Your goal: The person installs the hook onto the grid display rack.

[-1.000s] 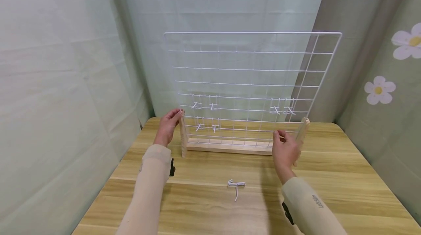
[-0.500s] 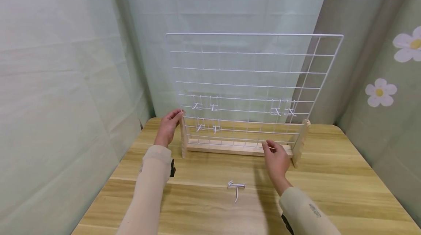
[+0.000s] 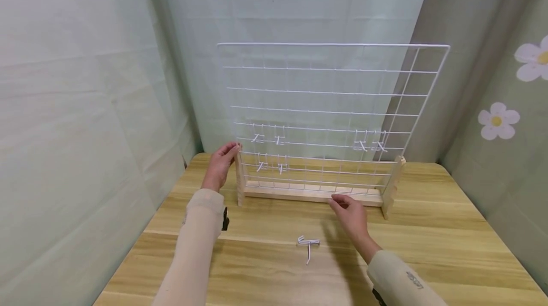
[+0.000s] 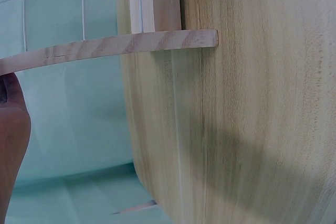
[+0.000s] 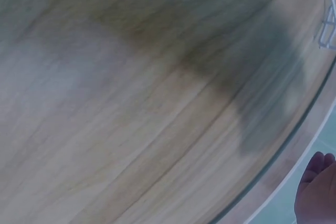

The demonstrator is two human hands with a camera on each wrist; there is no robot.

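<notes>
A white wire grid panel (image 3: 325,92) stands upright in a wooden stand (image 3: 295,193). Several white wire hooks (image 3: 280,140) hang on its lower rows, toward the left and right sides. My left hand (image 3: 219,165) pinches the top of the stand's left upright (image 4: 105,46); the left wrist view shows only part of this hand. In front of the stand's base, my right hand (image 3: 350,213) hovers with loosely bent fingers and nothing in them. A loose white hook (image 3: 308,242) lies on the table just left of it, also at the right wrist view's upper right edge.
The wood-grain table (image 3: 257,272) spreads under the stand and both arms. Pale green cloth (image 3: 107,106) hangs on the left and behind, with flower-printed cloth (image 3: 498,121) on the right.
My right hand has moved left and toward me, away from the stand's right upright, to in front of the base. My left hand stays on the left upright.
</notes>
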